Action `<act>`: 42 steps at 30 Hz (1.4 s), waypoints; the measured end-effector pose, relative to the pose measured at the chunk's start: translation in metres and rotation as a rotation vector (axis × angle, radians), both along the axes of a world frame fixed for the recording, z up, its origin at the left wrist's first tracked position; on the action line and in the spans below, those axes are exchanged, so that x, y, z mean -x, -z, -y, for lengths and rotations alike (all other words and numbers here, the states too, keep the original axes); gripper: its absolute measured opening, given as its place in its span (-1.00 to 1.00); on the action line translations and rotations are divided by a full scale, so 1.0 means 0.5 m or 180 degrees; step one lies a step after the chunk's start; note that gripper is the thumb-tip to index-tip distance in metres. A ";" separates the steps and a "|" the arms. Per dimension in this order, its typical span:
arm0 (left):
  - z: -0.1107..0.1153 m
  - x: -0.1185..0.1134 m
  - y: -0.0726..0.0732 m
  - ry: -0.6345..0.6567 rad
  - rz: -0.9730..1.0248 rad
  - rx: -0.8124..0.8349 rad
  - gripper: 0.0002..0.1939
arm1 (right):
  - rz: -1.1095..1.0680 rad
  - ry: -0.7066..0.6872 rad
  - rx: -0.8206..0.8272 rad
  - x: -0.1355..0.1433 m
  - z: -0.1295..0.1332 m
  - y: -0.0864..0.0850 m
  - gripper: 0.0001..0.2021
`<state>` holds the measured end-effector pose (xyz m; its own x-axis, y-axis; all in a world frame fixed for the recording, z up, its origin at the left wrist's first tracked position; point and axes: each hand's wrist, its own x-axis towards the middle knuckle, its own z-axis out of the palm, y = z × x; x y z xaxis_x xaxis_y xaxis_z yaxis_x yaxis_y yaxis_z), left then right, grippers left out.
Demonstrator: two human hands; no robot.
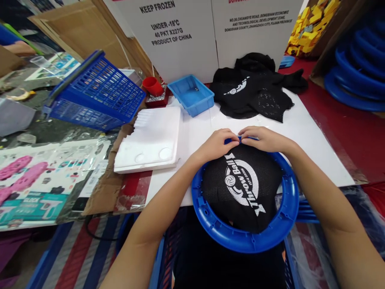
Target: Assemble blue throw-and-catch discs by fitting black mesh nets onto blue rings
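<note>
A blue plastic ring (240,237) lies tilted at the table's front edge, with a black mesh cloth (210,180) printed with white lettering spread inside it. My left hand (217,143) grips the far rim of the ring, its fingers closed around the rim and the cloth's edge. Close beside it, my right hand (262,138) pinches the same rim, fingertips almost touching the left ones. Along the near side, the cloth hangs inside the ring and the rim shows bare.
Behind are a light blue tray (192,96), black mesh cloths (255,88) and a red cup (152,86). White foam (150,140) and a blue basket (96,92) are at left, stacked blue rings (357,68) at right. A white carton (186,52) stands behind.
</note>
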<state>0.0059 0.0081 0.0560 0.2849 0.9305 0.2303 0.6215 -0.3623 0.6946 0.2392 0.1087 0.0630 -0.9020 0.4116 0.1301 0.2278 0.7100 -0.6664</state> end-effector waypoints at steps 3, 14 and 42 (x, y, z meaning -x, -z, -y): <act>-0.003 -0.011 0.004 0.0055 -0.0065 -0.0010 -0.86 | -0.0056 -0.0077 0.0053 0.011 0.006 0.001 -0.77; -0.003 -0.036 0.020 -0.0411 -0.0407 -0.0023 -0.87 | -0.0044 0.0166 0.0110 0.027 0.017 0.011 -0.84; 0.027 0.028 -0.028 -0.0033 -0.1293 -0.0498 -0.77 | 0.0069 0.0390 -0.0676 -0.023 -0.013 0.014 -0.79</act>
<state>-0.0083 -0.0055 0.0698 0.3724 0.8966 0.2398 0.8372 -0.4360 0.3301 0.2508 0.1151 0.0561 -0.8505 0.4837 0.2066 0.3335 0.7997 -0.4992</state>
